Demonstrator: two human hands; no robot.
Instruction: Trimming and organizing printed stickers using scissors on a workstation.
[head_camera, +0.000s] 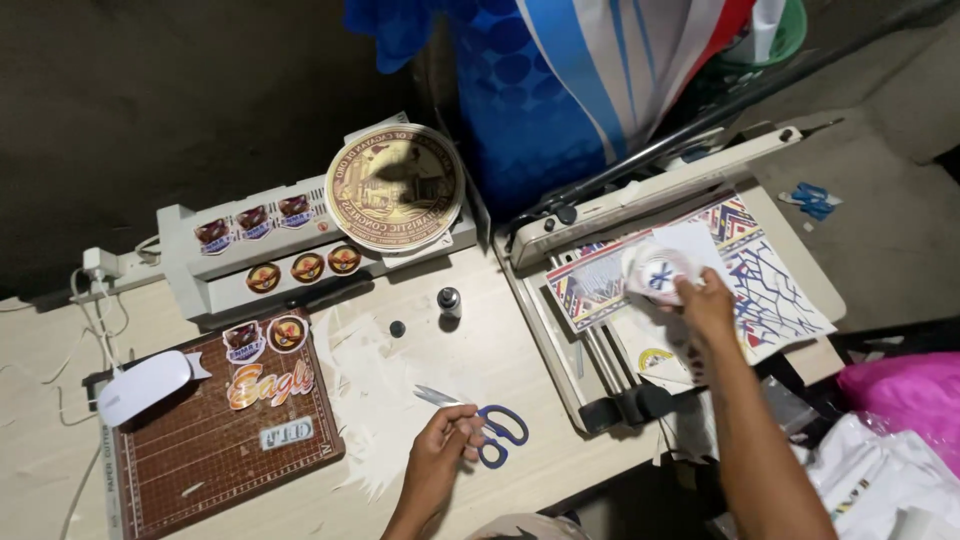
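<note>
Here, left hand (441, 448) grasps scissors (480, 425); right hand (706, 303) holds round sticker (655, 270).

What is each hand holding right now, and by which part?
The left hand grips the scissors by their blue handles. The right hand holds a round white cutout by its edge.

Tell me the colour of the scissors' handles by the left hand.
Blue, seen in the head view: the scissors lie on the table at the left hand.

Left hand (440, 445) grips blue-handled steel scissors (480, 428) on the pale counter (500, 360); right of them, right hand (706, 305) holds a round white paper cutout (655, 272).
</note>
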